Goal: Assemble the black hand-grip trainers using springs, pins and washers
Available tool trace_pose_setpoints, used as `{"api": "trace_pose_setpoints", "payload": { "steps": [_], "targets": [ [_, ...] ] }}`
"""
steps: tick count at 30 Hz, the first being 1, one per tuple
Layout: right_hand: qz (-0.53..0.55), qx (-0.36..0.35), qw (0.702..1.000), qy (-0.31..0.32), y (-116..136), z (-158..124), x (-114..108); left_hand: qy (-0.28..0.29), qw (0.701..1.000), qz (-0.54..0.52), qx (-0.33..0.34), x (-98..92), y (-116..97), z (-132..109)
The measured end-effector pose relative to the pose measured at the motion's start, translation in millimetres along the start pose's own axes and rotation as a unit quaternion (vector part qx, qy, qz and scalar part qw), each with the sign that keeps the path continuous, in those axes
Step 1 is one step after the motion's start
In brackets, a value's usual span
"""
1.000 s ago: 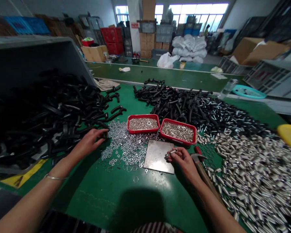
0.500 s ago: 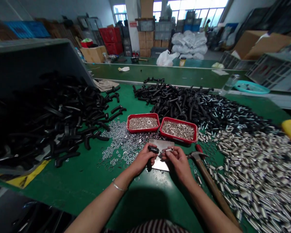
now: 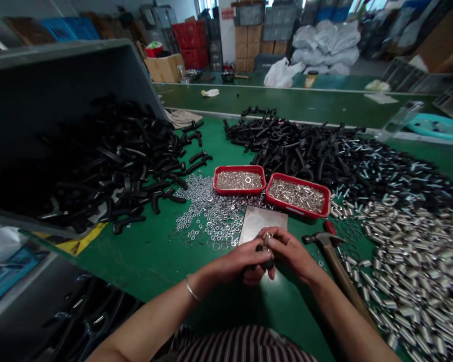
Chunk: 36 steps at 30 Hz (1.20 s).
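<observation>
My left hand [image 3: 245,261] is closed around a black plastic handle [image 3: 267,262], mostly hidden by the fingers. My right hand [image 3: 292,254] pinches a small silvery metal spring [image 3: 268,238] at the upper end of the handle. Both hands meet just off the near edge of a flat metal plate [image 3: 264,219]; whether the spring sits inside the handle I cannot tell. Past the plate are two red trays, the left tray [image 3: 240,192] with tiny metal parts and the right tray [image 3: 298,211] with small pins. A claw hammer [image 3: 342,276] lies right of my right hand.
Loose nuts and rings [image 3: 207,211] spread left of the plate. A grey crate [image 3: 143,75] on its side spills black handles [image 3: 136,151] at left. More black handles [image 3: 298,146] are heaped behind the trays. Silvery cylinders [image 3: 411,271] cover the right side.
My hands have come together and drawn closer to my body, off the plate. The spring, earlier apart from the handle, is now against its end. The view has tilted down and shifted left.
</observation>
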State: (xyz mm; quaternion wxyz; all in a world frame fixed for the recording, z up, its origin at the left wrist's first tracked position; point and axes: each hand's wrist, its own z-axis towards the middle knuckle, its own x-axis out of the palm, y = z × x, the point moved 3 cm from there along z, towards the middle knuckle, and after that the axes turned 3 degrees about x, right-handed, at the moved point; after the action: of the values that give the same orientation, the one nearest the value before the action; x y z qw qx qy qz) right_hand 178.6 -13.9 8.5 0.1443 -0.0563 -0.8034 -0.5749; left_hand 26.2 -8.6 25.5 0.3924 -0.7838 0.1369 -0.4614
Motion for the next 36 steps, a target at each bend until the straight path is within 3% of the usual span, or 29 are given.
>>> {"api": "trace_pose_setpoints", "payload": {
  "steps": [2,3,4,6,9,11,12,15,21,25,27,30,34,36],
  "targets": [
    [-0.098,-0.054,0.994,0.006,2,1,12,-0.111,0.988,0.007,0.105,-19.1,-25,-3],
    [-0.170,-0.098,0.980,0.019,0,2,22,-0.177,0.969,0.006,0.173,-31.8,-41,-6],
    [-0.253,-0.145,0.956,0.047,-3,2,35,-0.235,0.942,0.004,0.237,-44.6,-56,-11],
    [-0.428,-0.215,0.869,0.124,-18,0,64,-0.304,0.901,0.031,0.307,-65.7,-79,-23],
    [-0.628,-0.254,0.719,0.153,-42,1,94,-0.334,0.896,0.141,0.258,-81.9,-87,-38],
    [-0.697,-0.263,0.654,0.130,-49,4,101,-0.345,0.894,0.197,0.209,-86.4,-76,-42],
    [-0.713,-0.266,0.637,0.123,-51,6,100,-0.355,0.889,0.208,0.200,-87.9,-69,-42],
    [-0.727,-0.251,0.629,0.115,-50,6,89,-0.399,0.868,0.207,0.214,-89.0,-52,-35],
    [-0.626,-0.175,0.751,0.115,-41,-11,55,-0.396,0.852,0.237,0.248,-70.7,-48,-7],
    [-0.594,-0.191,0.774,0.111,-36,-17,46,-0.362,0.867,0.232,0.250,-62.7,-46,1],
    [-0.604,-0.211,0.762,0.098,-32,-20,45,-0.347,0.881,0.205,0.247,-62.2,-43,0],
    [-0.659,-0.218,0.716,0.070,-27,-23,43,-0.335,0.893,0.189,0.235,-61.6,-39,-4],
    [-0.735,-0.231,0.634,0.076,-27,-21,45,-0.342,0.886,0.220,0.223,-56.7,-37,-6],
    [-0.736,-0.246,0.624,0.088,-28,-17,48,-0.344,0.881,0.237,0.222,-53.1,-35,-5]
  ]
}}
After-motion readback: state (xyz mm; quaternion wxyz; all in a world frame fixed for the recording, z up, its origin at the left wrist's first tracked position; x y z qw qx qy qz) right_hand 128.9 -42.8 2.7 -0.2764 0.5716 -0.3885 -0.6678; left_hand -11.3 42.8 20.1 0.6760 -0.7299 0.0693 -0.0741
